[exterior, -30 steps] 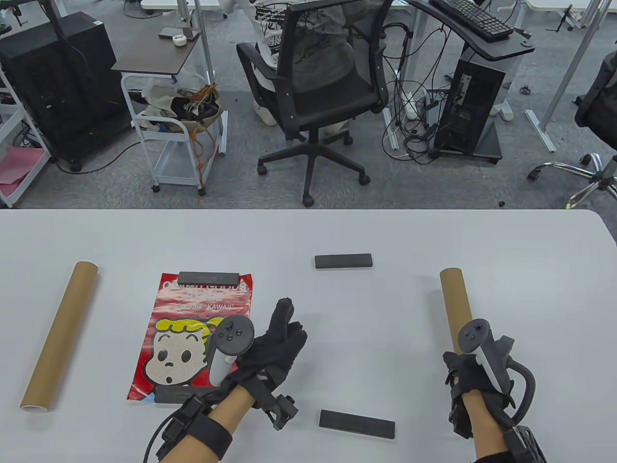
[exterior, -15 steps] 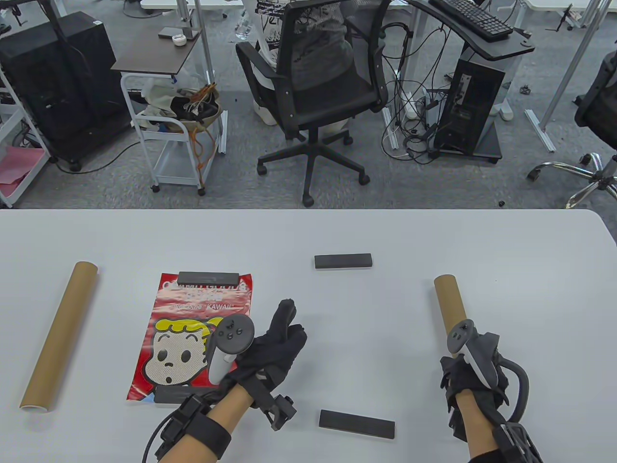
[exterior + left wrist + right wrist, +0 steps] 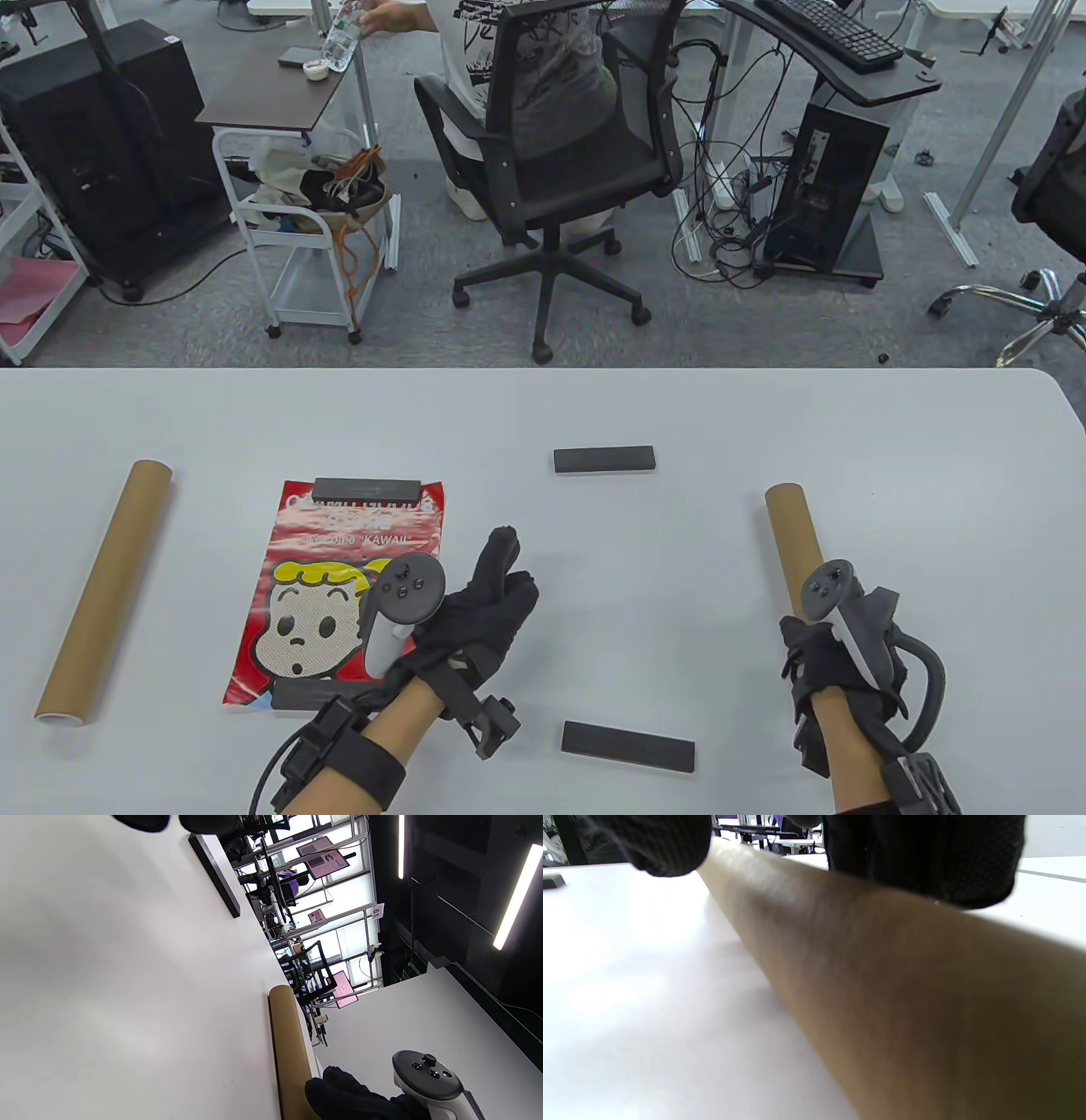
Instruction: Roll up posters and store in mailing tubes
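Right hand [image 3: 836, 658] sits at the near end of the right-side cardboard mailing tube [image 3: 791, 543]. In the right wrist view the gloved fingers [image 3: 920, 857] drape over the top of the tube [image 3: 882, 984], with another finger down on its left flank, so the hand grips the tube around its near section. The tube lies flat on the white table [image 3: 933, 475], its far end pointing away and slightly to the left, open rim visible in the table view.

Left hand [image 3: 475, 611] rests near table centre, fingers stretched flat and close together, pointing away from the person; nothing between them. It lies just right of the poster [image 3: 339, 586], apart from the paper as far as the table view shows.

Poster: red, cartoon face with yellow hair, lying flat and unrolled. A dark bar weight [image 3: 366, 489] sits across its far edge; a second bar [image 3: 305, 696] lies at its near edge, partly hidden by the left wrist.

Second mailing tube [image 3: 106, 590] lies at the table's left, well apart from both hands, to the left of the poster.

Two more dark bars lie loose on the table: one at centre far [image 3: 604, 459], one at centre near [image 3: 628, 745], between the two forearms.
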Demonstrator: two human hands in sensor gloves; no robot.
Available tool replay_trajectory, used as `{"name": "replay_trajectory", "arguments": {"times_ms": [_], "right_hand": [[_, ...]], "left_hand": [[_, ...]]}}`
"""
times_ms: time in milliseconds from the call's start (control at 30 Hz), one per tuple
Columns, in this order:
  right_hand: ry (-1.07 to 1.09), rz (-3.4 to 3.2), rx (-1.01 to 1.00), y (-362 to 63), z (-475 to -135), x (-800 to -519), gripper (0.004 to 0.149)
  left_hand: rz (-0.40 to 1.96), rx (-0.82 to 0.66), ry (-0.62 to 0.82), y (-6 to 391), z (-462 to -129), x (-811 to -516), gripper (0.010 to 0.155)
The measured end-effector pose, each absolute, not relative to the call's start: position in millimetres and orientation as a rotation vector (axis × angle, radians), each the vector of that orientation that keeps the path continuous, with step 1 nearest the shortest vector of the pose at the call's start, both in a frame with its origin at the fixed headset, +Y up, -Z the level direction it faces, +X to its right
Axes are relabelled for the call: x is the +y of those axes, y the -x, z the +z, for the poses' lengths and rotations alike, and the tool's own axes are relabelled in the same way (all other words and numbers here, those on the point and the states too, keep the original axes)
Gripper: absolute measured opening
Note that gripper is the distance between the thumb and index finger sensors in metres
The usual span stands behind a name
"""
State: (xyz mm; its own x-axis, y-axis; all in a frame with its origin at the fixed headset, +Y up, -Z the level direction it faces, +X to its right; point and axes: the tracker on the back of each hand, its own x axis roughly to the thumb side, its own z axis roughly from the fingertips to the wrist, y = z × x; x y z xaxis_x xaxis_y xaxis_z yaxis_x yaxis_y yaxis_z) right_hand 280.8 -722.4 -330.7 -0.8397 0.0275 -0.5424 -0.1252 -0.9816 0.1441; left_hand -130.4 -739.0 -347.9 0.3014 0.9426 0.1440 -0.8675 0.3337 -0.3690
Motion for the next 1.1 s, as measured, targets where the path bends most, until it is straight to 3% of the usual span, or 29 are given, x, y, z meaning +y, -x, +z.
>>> {"name": "replay_trajectory", "arguments": {"times_ms": [233,467,567,700,800,967,1100], "right_hand": [[0.808,2.882,0.124,-280,-317,-700,0.082],[0.661,2.902,-0.175,-260,-305,-674,0.071],[0.43,2.88,-0.303,-243,-298,-664,0.068],[0.011,2.731,-0.293,-221,-295,-661,0.065],[-0.12,2.71,-0.305,-208,-290,-659,0.064],[-0.197,2.758,-0.374,-192,-281,-654,0.063],[-0.223,2.765,-0.387,-188,-278,-652,0.062]], "left_hand": [[1.224,-0.365,0.236,132,-347,-739,0.079],[1.263,-0.341,0.213,143,-348,-735,0.079],[1.313,-0.319,0.193,151,-349,-730,0.079],[1.431,-0.291,0.157,173,-353,-712,0.079],[1.459,-0.253,0.113,201,-358,-692,0.078],[0.889,-0.025,0.03,299,-365,-652,0.081],[0.375,0.304,0.05,385,-363,-657,0.088]]}}
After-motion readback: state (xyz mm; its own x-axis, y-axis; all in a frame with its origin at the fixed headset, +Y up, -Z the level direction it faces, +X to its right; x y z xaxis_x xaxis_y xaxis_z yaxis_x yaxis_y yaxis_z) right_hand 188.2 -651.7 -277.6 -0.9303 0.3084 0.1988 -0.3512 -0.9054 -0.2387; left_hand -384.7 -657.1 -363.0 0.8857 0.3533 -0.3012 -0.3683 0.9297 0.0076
